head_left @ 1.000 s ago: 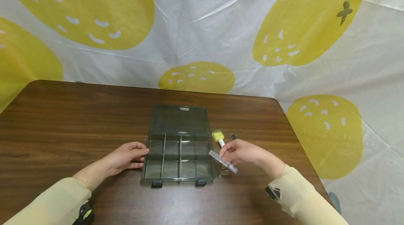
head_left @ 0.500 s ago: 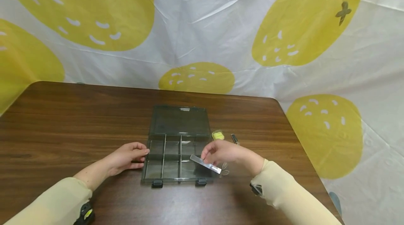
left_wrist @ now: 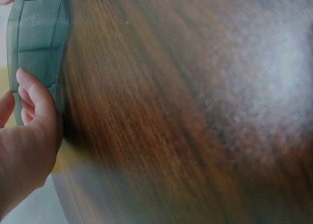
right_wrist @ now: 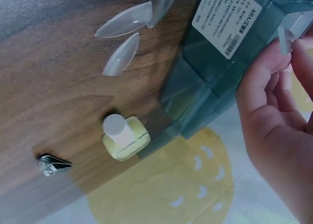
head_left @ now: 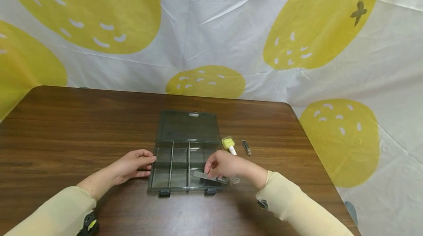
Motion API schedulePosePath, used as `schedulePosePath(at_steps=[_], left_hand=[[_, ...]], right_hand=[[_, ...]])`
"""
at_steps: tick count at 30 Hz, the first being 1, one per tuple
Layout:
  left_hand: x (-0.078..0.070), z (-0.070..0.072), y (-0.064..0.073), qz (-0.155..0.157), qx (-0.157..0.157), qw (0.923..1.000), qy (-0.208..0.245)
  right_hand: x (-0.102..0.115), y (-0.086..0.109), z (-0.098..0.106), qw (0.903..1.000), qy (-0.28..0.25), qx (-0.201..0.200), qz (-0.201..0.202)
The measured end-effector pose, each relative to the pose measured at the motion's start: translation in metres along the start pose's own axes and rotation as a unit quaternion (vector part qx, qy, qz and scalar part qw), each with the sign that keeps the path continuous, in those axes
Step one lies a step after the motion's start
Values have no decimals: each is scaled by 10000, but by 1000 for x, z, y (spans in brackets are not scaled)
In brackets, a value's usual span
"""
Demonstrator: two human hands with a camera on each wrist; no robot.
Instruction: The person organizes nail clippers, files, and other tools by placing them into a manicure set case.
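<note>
A dark see-through compartment box (head_left: 180, 178) lies open on the table, its lid (head_left: 188, 126) folded back. My left hand (head_left: 134, 164) rests its fingertips against the box's left side; in the left wrist view the fingers (left_wrist: 36, 94) lie along that wall, loosely bent. Between thumb and fingers my right hand (head_left: 222, 163) pinches a clear flat strip (head_left: 205, 176), low over the front right compartments. The strip's right end bears a small dark mark. Only one end of the strip (right_wrist: 284, 40) shows in the right wrist view, beyond the box's labelled side (right_wrist: 227, 18).
Right of the box stand a yellow nail polish bottle (head_left: 228, 142) with a white cap and a nail clipper (head_left: 246, 147). Several clear nail tips (right_wrist: 127, 20) lie by the box's front right corner. Fruit-patterned cloth (head_left: 211, 45) hangs behind the table.
My right hand has carried the clear strip leftward from beside the box to over its front right compartments, and lowered it. The nail polish bottle and clipper have come into fuller view. The left hand stays put.
</note>
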State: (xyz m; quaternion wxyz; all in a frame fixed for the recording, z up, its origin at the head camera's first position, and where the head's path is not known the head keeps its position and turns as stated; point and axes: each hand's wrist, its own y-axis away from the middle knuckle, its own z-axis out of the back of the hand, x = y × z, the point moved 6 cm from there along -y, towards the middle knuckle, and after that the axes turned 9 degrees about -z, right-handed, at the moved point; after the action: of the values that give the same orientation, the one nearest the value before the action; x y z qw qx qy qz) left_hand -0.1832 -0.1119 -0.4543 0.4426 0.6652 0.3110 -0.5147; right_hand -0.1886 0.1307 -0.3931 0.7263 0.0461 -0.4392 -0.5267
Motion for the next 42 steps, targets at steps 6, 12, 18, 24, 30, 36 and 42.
schedulePosePath(at_steps=[6,12,18,24,30,36,42], left_hand=[[0,0,0,21,-12,10000,14],[0,0,0,31,13,10000,-1],[0,0,0,30,32,10000,-16],[-1,0,1,29,53,10000,-41],[1,0,2,41,47,10000,-30],[1,1,1,46,24,10000,-22],[2,1,0,38,33,10000,-25]], right_hand=[[3,3,9,9986,291,-432,26],[-12,8,32,9971,-526,-534,-95],[-40,12,64,9868,-1269,-974,-251],[-69,18,90,9729,-1769,-1345,-642],[-97,16,102,9596,-2128,-1546,-999],[-115,12,105,9525,-2202,-1721,-1214],[-134,3,102,9473,-2193,-1840,-1439]])
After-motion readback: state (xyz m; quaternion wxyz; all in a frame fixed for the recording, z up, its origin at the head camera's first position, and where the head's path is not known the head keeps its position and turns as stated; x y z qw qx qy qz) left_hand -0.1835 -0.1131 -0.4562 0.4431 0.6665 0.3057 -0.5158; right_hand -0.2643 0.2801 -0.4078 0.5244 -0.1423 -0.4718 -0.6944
